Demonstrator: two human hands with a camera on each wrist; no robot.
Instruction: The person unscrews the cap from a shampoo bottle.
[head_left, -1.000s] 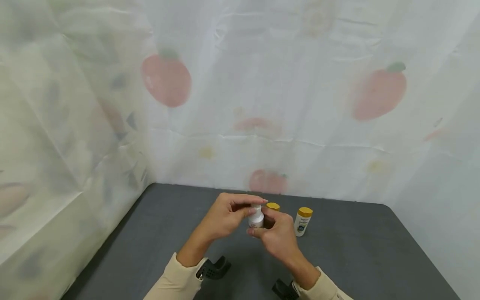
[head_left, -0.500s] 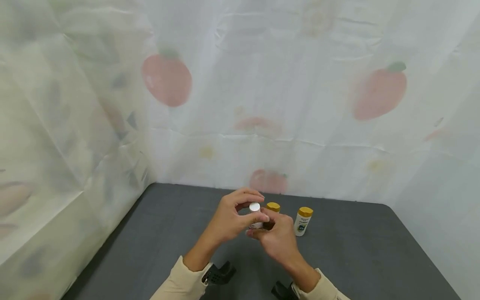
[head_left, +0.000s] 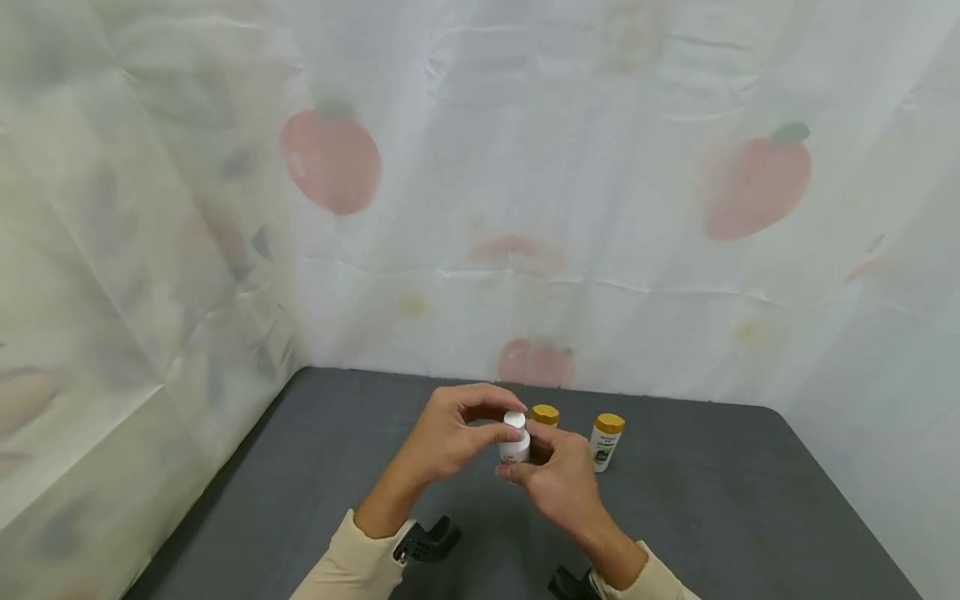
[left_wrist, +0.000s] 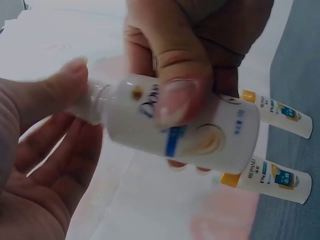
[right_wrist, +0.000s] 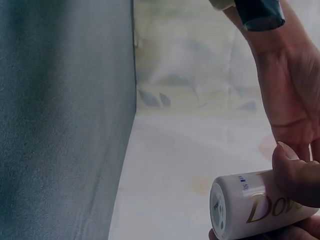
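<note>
A small white bottle (head_left: pixel 514 448) with a white cap (head_left: pixel 514 419) is held above the grey table (head_left: pixel 315 467), between both hands. My right hand (head_left: pixel 519 468) grips its body from below; the thumb (left_wrist: pixel 175 97) presses on the label. My left hand (head_left: pixel 501 423) pinches the cap end (left_wrist: pixel 91 103) with thumb and fingers. In the right wrist view the bottle's base (right_wrist: pixel 220 210) points toward the camera. Two white bottles with yellow caps stand just behind the hands, one (head_left: pixel 543 415) mostly hidden by them and one (head_left: pixel 606 442) to the right.
A pale curtain (head_left: pixel 525 208) printed with fruit hangs close behind the table and along its left side. The table's right corner (head_left: pixel 772 417) is rounded. Black wrist mounts (head_left: pixel 427 537) show at both beige sleeves.
My left hand lifted and turned at the cap half a second ago, then came back down onto the bottle's top. The right hand kept its grip and barely moved.
</note>
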